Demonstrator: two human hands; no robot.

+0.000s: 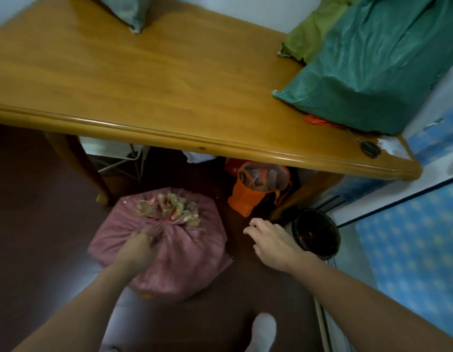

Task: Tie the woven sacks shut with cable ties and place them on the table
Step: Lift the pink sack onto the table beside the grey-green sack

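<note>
The left hand (137, 250) reaches down and grips the pink sack (192, 252) at its gathered neck, fingers curled into the bunched cloth; motion blur hides the exact hold. The sack stands on the dark floor under that hand, its ruffled mouth fanning out just beyond the fingertips. Farther ahead of both hands, the table (144, 80) spans the view. The right hand (273, 241) hangs well apart from the left, off the sack, its fingers loosely curled and holding nothing. An orange bag (245, 199) sits under the table just beyond it, and a dark bucket (317, 232) stands just to its right. Far ahead of the right hand, a green sack (373, 67) lies on the table, with scissors (370, 148) near the table edge.
</note>
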